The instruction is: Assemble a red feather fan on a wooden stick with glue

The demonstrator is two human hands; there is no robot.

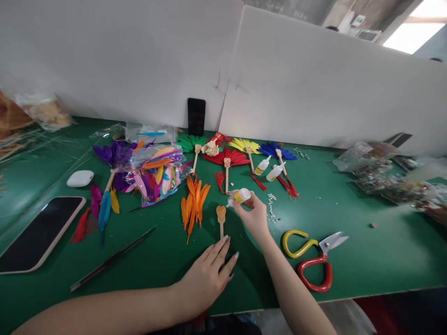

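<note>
Fingers of my left hand (209, 270) lie over the lower end of a small wooden fan handle (221, 218), holding it against the table. An amber, wet-looking patch covers the handle's rounded head. My right hand (254, 215) grips a small white glue bottle (240, 196) with a yellow label, tipped so its nozzle points left, just above and beside that head. Left of the handle lies a bunch of loose orange feathers (193, 204). Behind it rests a finished red feather fan (227, 160) with a tassel.
Yellow-and-red scissors (314, 256) lie at right, black tweezers (113, 259) at left. Two more glue bottles (268, 170), white beads (271, 207), a blue fan (279, 151) and a bag of feathers (157, 174) are around. A phone (40, 232) lies left; white partitions (314, 79) stand behind.
</note>
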